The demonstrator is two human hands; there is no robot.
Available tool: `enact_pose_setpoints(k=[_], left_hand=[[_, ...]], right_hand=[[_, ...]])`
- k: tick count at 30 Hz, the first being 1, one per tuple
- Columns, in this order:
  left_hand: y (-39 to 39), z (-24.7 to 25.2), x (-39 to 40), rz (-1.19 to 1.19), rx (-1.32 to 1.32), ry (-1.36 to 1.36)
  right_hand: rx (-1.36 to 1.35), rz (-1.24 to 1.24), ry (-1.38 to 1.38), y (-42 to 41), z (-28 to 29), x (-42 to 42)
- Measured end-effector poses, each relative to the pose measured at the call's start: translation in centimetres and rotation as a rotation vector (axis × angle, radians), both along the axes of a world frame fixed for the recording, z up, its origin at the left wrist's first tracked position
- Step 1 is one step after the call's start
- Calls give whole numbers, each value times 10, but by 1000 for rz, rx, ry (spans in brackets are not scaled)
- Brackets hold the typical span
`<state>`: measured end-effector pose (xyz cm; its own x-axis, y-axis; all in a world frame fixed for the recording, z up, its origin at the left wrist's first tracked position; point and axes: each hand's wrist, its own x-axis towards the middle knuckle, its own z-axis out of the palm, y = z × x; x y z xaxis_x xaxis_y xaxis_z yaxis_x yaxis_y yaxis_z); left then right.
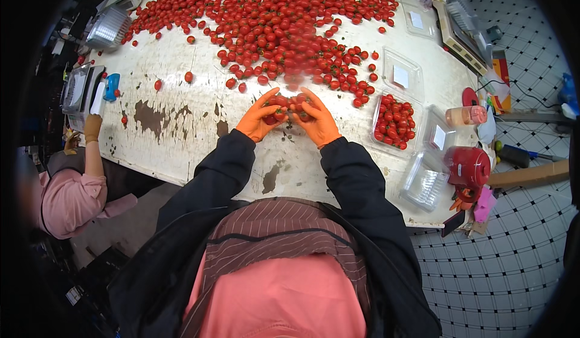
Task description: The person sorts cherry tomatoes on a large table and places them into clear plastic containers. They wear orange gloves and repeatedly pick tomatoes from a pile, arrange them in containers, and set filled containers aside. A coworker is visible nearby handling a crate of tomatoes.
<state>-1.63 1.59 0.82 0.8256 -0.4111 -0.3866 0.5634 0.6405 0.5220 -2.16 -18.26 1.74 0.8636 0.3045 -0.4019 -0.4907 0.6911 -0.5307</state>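
My left hand (259, 116), in an orange glove, curls around several red cherry tomatoes (271, 119) just above the table. Facing it, my right hand (318, 119), gloved alike, cups more cherry tomatoes (304, 115) against its fingers. The fingertips of both hands point forward and the thumbs nearly meet. Beyond them spreads a large heap of cherry tomatoes (267, 29) with green stems. Right of my right hand, an open clear plastic clamshell box (377, 135) holds a pile of cherry tomatoes (394, 122); its lid (402, 76) with a white label is folded back.
More clear boxes (425, 181) lie at the right edge, near a red kettle (467, 168), a pink-lidded bottle (466, 116) and a scale (460, 34). A co-worker's gloved hand (93, 128) rests at the left edge, near a blue tape dispenser (112, 87). Stacked boxes (108, 27) stand behind.
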Motion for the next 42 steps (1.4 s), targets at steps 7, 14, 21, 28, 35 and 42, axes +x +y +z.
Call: enact_pose_setpoints(k=[7,14,21,28,35,42], left_hand=[[0,-2,-2,-12,-84,16],[5,-13,1,21,-48,105],[1,-11,-3,13,-3,104],[-4,1,-4,-76,63,69],[-15,1,-6,-107,43,50],[-30,6,-10,-155,106,55]], right_hand=[[78,22,-20,-7,-3,-6],[-175,-148,-90,-56,19,-7],[-1152,-542,-532,-163,34,-2],[-1697,-248,-448,-217,45,-18],[-1125,-556,-384,-230,27,-25],[-408,-140,-55,-109,27,-56]])
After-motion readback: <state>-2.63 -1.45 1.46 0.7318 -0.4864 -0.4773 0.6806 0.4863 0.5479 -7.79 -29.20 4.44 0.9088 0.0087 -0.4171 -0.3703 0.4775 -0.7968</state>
